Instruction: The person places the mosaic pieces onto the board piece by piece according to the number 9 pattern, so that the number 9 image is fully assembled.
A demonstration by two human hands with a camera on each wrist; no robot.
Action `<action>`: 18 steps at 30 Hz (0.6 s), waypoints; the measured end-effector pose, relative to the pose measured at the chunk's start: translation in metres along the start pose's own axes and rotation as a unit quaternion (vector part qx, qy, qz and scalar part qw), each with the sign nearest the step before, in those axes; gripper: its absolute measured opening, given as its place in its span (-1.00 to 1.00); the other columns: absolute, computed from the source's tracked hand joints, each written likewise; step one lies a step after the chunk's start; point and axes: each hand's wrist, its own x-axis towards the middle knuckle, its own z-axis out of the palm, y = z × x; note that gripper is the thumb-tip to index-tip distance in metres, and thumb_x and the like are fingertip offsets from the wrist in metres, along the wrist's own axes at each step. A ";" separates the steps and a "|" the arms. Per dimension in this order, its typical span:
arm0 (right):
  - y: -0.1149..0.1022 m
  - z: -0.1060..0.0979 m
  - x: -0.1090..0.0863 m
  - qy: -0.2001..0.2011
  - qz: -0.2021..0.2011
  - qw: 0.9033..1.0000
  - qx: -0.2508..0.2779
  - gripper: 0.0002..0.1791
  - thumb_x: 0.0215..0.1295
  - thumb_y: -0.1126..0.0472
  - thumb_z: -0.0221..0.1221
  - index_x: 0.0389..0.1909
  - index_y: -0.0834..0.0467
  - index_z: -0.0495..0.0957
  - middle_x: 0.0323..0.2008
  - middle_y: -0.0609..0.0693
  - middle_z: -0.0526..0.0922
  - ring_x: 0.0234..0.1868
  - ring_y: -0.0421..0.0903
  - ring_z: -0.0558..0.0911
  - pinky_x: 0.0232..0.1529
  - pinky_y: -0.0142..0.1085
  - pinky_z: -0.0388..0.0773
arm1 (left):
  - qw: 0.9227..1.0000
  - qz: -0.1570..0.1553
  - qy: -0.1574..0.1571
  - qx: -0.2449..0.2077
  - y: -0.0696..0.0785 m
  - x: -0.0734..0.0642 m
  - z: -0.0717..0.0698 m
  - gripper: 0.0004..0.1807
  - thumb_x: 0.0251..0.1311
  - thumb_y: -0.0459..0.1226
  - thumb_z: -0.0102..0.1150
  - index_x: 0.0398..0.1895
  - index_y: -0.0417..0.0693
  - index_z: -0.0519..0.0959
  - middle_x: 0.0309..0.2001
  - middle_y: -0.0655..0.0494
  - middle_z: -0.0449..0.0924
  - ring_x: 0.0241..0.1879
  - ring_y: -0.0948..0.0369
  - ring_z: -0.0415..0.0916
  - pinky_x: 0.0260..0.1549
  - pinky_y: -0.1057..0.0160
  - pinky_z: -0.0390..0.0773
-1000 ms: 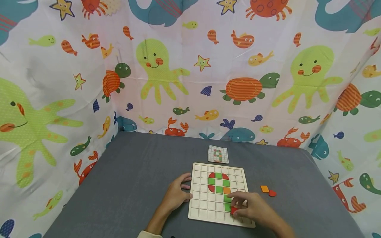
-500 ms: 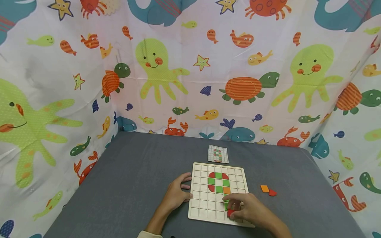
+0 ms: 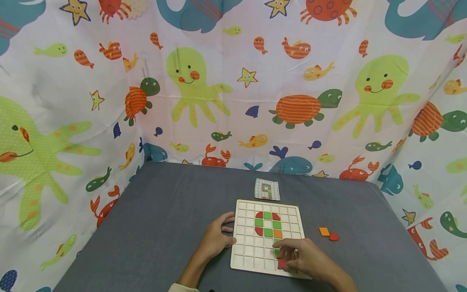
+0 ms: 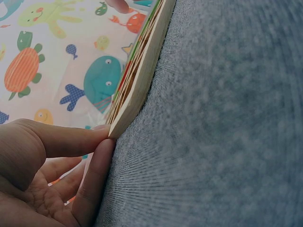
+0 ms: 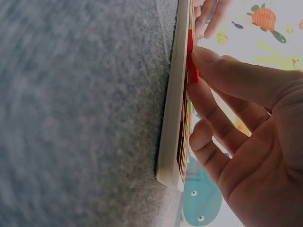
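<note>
A wooden grid board (image 3: pixel 251 251) lies on the grey table, holding red, green and orange tiles in some cells. My left hand (image 3: pixel 211 239) rests at its left side. In the left wrist view the thumb (image 4: pixel 90 139) touches the board's edge, with a finger just beneath. Over the lower right of the board, my right hand (image 3: pixel 306 257) pinches a red tile (image 3: pixel 282 263) with thumb and finger. That red tile (image 5: pixel 191 59) stands above the board's face in the right wrist view. My fingers partly cover the green tiles (image 3: pixel 277 254) above it.
Behind the board lies a card (image 3: pixel 267 189) printed with a coloured grid pattern. To the right, an orange tile (image 3: pixel 324 231) and a rounded red tile (image 3: pixel 333 236) lie on the table (image 3: pixel 175 202). A sea-animal curtain (image 3: pixel 219 97) hangs behind and at both sides.
My right hand has moved slightly left and toward me with the red tile, which now lies lower on the board, below the green tiles. The left hand has stayed put.
</note>
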 end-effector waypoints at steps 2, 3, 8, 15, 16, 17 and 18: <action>0.001 0.001 -0.001 0.001 0.000 1.000 0.004 -0.51 0.14 0.37 0.50 0.11 0.02 0.73 -0.28 -0.20 0.72 -0.31 -0.29 0.59 -0.34 -0.39 0.57 | 1.000 0.000 0.001 0.001 0.000 0.000 0.000 -0.09 -0.01 -0.64 0.41 0.52 -0.15 0.43 0.39 -0.19 0.53 0.11 -0.07 0.62 -0.38 0.14 0.75; 0.001 0.001 -0.001 0.001 -0.002 1.000 0.006 -0.51 0.14 0.38 0.49 0.11 0.02 0.73 -0.29 -0.20 0.71 -0.31 -0.29 0.59 -0.35 -0.38 0.57 | 1.000 0.001 0.000 0.000 0.000 0.000 0.000 -0.09 -0.01 -0.64 0.41 0.51 -0.15 0.43 0.39 -0.19 0.54 0.10 -0.06 0.62 -0.39 0.14 0.75; 0.001 0.003 -0.001 -0.001 -0.008 1.000 0.012 -0.50 0.14 0.42 0.47 0.12 0.03 0.73 -0.29 -0.18 0.73 -0.35 -0.28 0.59 -0.37 -0.38 0.57 | 1.000 -0.002 0.000 -0.004 0.001 -0.001 0.000 -0.09 -0.02 -0.65 0.41 0.51 -0.15 0.43 0.39 -0.19 0.54 0.11 -0.07 0.62 -0.38 0.13 0.75; 0.000 0.004 0.001 -0.002 -0.002 1.000 0.013 -0.48 0.13 0.44 0.43 0.13 0.04 0.73 -0.29 -0.17 0.74 -0.36 -0.27 0.59 -0.40 -0.38 0.55 | 1.000 -0.003 0.000 -0.006 0.002 -0.001 0.000 -0.09 -0.01 -0.64 0.42 0.51 -0.15 0.43 0.38 -0.19 0.54 0.11 -0.07 0.62 -0.38 0.13 0.75; 0.000 0.004 0.001 -0.003 -0.005 1.000 0.017 -0.48 0.12 0.45 0.42 0.13 0.05 0.73 -0.28 -0.15 0.75 -0.36 -0.27 0.60 -0.40 -0.37 0.56 | 1.000 -0.004 0.000 -0.006 0.002 -0.001 0.000 -0.09 -0.01 -0.64 0.42 0.51 -0.15 0.43 0.39 -0.19 0.54 0.11 -0.07 0.62 -0.38 0.13 0.75; 0.000 0.004 0.000 -0.003 -0.008 1.000 0.019 -0.48 0.11 0.46 0.42 0.12 0.06 0.73 -0.28 -0.15 0.75 -0.35 -0.27 0.60 -0.40 -0.37 0.56 | 1.000 -0.005 0.000 -0.005 0.002 -0.001 0.000 -0.09 -0.01 -0.64 0.42 0.52 -0.15 0.43 0.39 -0.19 0.54 0.11 -0.07 0.62 -0.38 0.13 0.75; 0.000 0.003 0.000 -0.003 -0.009 1.000 0.021 -0.48 0.11 0.46 0.42 0.12 0.06 0.73 -0.28 -0.15 0.75 -0.34 -0.27 0.61 -0.39 -0.37 0.56 | 1.000 -0.005 0.000 -0.005 0.002 -0.001 0.000 -0.09 -0.01 -0.64 0.42 0.52 -0.15 0.43 0.39 -0.19 0.54 0.11 -0.07 0.62 -0.38 0.13 0.75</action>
